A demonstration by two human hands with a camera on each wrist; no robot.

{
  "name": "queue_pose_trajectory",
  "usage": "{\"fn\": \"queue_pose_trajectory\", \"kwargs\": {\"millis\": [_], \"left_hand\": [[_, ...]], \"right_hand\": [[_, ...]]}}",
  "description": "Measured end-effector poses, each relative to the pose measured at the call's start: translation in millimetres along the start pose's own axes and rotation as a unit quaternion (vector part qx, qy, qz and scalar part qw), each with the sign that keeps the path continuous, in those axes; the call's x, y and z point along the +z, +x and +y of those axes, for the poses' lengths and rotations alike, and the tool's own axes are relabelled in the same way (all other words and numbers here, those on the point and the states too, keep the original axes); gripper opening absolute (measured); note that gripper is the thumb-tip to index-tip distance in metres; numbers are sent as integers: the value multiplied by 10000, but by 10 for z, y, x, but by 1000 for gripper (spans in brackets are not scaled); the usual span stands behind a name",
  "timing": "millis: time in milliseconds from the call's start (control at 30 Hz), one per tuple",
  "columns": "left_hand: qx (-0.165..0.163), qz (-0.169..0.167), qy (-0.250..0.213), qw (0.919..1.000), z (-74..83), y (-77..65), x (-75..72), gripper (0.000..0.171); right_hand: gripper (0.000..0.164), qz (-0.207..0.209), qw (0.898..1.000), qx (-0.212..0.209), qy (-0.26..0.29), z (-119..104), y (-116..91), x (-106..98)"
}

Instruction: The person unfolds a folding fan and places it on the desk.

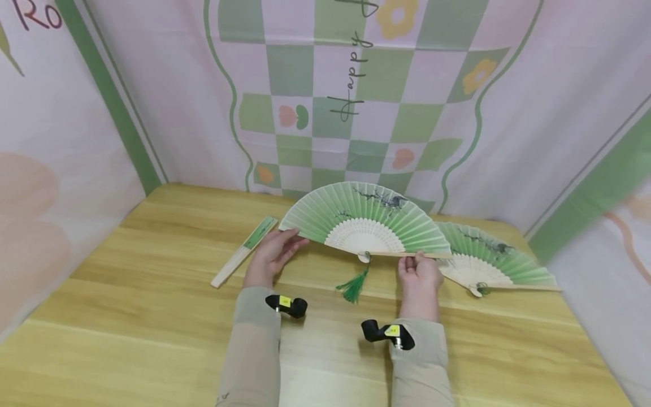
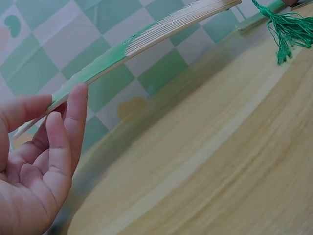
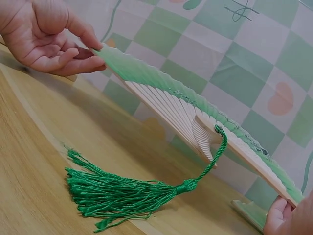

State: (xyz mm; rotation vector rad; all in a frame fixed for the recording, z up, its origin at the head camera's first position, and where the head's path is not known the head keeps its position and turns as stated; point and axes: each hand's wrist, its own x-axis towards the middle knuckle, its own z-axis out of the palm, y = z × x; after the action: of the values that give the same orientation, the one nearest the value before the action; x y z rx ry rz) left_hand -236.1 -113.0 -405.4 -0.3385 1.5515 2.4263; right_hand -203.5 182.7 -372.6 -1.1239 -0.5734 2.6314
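Observation:
Spread wide between both hands is a green folding fan with pale slatted ribs and a dark branch print. My left hand pinches its left end, thumb on one face and fingers behind, as the left wrist view shows. At the other end, my right hand grips the outer rib near its tip. A green tassel hangs on a cord from the fan's pivot. In both wrist views the fan is held up off the table.
A folded fan lies on the wooden table just left of my left hand. Another opened green fan lies to the right, partly overlapped by the held one. Behind the table hangs a checkered cloth.

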Motion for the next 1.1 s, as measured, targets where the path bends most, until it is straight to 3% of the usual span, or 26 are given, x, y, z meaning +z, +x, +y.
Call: {"fn": "queue_pose_trajectory", "kwargs": {"millis": [367, 500, 633, 767, 1000, 1100], "left_hand": [[-67, 205, -63, 9997, 10, -43, -74, 11], [-79, 174, 219, 9996, 71, -76, -148, 11], [-148, 45, 647, 9978, 135, -122, -280, 18], [-278, -158, 1264, 9915, 212, -155, -409, 27], [-448, -455, 2360, 9696, 351, -267, -488, 21], [-497, -623, 2544, 9638, 385, -294, -505, 16]], "right_hand": [[21, -509, 9972, 11, -547, -32, -68, -96], [24, -460, 9956, -143, -801, -75, -98, -129], [31, -613, 9836, -332, -1662, -196, -108, -173], [24, -899, 9616, -316, -2575, -342, -132, -212], [7, -1119, 9494, 34, -2933, -573, -126, -294], [5, -1312, 9410, 157, -3117, -645, -138, -324]]}}
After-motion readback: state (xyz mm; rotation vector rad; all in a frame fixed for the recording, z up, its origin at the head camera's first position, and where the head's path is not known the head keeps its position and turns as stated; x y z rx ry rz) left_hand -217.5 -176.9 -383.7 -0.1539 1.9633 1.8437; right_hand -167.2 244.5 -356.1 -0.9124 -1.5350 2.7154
